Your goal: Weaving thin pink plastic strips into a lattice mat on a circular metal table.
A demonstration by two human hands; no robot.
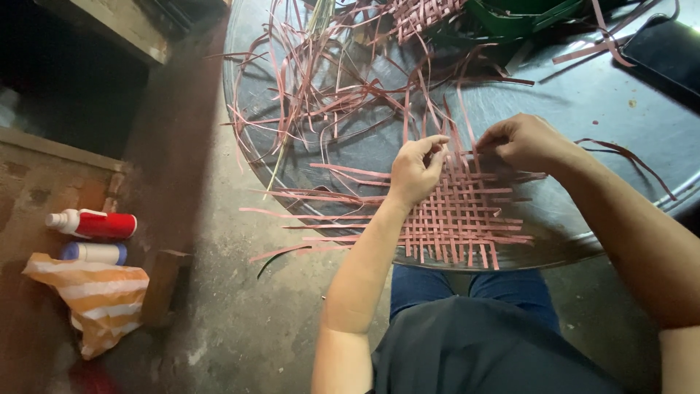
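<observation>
A flat mat woven of thin pink strips [459, 219] lies on the near edge of a round metal tray [605, 109]. My left hand [417, 169] rests on the mat's upper left part and pinches a pink strip between thumb and fingers. My right hand [523, 141] sits at the mat's far edge with its fingers closed on another strip end. Loose strip ends stick out from the mat on all sides.
A tangle of loose pink strips [328, 80] covers the tray's far left. A green container [518, 14] and a dark object [667, 51] sit at the back. On the floor at left lie a red-and-white bottle [95, 223], a blue-capped bottle [93, 252] and an orange striped bag [98, 299].
</observation>
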